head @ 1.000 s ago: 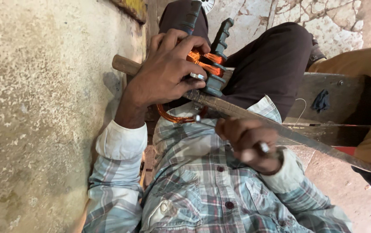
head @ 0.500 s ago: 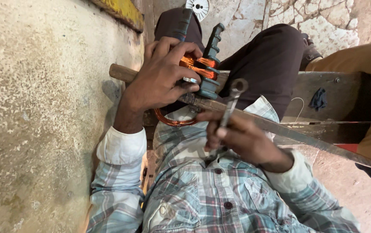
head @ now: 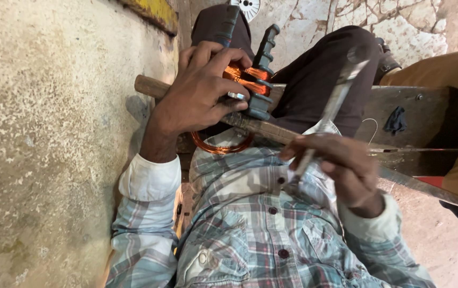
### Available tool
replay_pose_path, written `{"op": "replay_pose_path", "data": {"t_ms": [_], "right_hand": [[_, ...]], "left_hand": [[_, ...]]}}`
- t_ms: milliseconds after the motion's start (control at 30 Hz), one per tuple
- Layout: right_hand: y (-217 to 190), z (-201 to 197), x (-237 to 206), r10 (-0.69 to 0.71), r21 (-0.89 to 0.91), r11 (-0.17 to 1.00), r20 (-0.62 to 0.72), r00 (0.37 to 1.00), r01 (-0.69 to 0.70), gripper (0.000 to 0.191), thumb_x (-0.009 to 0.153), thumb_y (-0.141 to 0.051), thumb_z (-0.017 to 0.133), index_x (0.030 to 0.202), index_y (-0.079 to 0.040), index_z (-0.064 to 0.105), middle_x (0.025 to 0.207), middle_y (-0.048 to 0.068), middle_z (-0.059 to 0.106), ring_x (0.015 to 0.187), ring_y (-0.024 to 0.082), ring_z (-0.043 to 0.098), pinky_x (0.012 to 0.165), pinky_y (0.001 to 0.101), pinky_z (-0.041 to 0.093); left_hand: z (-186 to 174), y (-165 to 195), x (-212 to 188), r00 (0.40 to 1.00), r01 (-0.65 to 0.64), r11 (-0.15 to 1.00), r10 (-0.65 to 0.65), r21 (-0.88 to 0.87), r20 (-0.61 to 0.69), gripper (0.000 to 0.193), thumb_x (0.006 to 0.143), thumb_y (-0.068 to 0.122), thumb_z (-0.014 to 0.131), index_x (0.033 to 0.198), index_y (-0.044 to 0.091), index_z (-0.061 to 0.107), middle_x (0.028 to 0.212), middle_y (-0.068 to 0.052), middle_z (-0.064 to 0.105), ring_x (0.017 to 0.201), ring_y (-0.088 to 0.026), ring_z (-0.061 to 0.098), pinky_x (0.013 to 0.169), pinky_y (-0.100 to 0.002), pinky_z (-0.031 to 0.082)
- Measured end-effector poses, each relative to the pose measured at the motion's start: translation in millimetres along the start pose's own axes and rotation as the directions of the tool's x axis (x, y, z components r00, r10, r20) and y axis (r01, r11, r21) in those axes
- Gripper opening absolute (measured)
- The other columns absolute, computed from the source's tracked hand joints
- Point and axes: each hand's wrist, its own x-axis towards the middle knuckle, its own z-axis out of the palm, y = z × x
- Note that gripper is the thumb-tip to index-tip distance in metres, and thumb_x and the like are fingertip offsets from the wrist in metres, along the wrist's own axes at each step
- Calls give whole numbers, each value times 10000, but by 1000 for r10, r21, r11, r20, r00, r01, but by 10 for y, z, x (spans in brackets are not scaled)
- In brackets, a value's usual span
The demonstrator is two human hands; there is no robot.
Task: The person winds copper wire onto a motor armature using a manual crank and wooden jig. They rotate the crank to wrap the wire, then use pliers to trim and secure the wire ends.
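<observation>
Copper-wound stator (head: 250, 80) under left hand (head: 199, 98); spanner (head: 330, 109) in right hand (head: 341, 168)

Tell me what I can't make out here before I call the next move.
- Head view: the wrench tip is motion-blurred; its jaw type is unreadable.
- The left hand covers most of the copper coil on the grey winding former.
- The right hand hides the wrench's lower end.

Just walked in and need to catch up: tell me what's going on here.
A seated person in a plaid shirt works over the lap. The left hand presses on a dark slotted core with copper wire, which sits on a long wooden stick. The right hand holds a metal wrench raised, its head blurred. A copper wire loop hangs below.
</observation>
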Motion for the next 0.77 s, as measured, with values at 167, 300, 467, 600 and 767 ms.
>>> {"op": "replay_pose_path", "data": {"t_ms": [167,300,467,600,767], "right_hand": [[-26,-410,-27,-194,-596,777,77,978,202,180,1027,-48,666,1172,36,732,969,170,795,690,118,736,494,261,534],[-162,-366,-104,-246,-736,631,107,963,243,125,934,-87,780,1005,15,791,829,113,726,564,64,647,404,237,463],[-246,-223,-71,-319,-503,813,35,947,293,60,931,-65,759,917,-8,745,899,151,667,602,126,702,463,223,520],[-180,74,-184,-155,-230,963,-51,987,140,78,1035,-71,663,1049,5,657,1105,207,722,768,221,800,569,215,587],[221,168,-379,-170,-308,928,151,974,210,127,1066,-138,622,1078,-17,660,1154,201,742,860,231,802,624,240,597]], "left_hand": [[-3,16,-42,1000,11,1000,-11,9,-14,198,875,360,863,973,191,826,1368,25,576,1322,-240,439,1121,-487,261],[-15,25,-43,999,15,1000,-14,13,-34,217,863,361,862,987,187,827,1365,24,575,1322,-246,443,1109,-493,269],[-10,29,-31,999,14,1000,-14,16,-37,242,850,379,865,989,184,830,1353,17,576,1304,-259,442,1092,-501,279],[-5,28,-34,999,21,1000,-21,8,-33,237,849,380,868,979,184,829,1354,22,580,1309,-252,443,1099,-499,283],[5,20,-29,999,30,999,-30,13,-26,239,843,390,868,967,188,833,1348,22,581,1312,-251,436,1101,-510,275]]}}
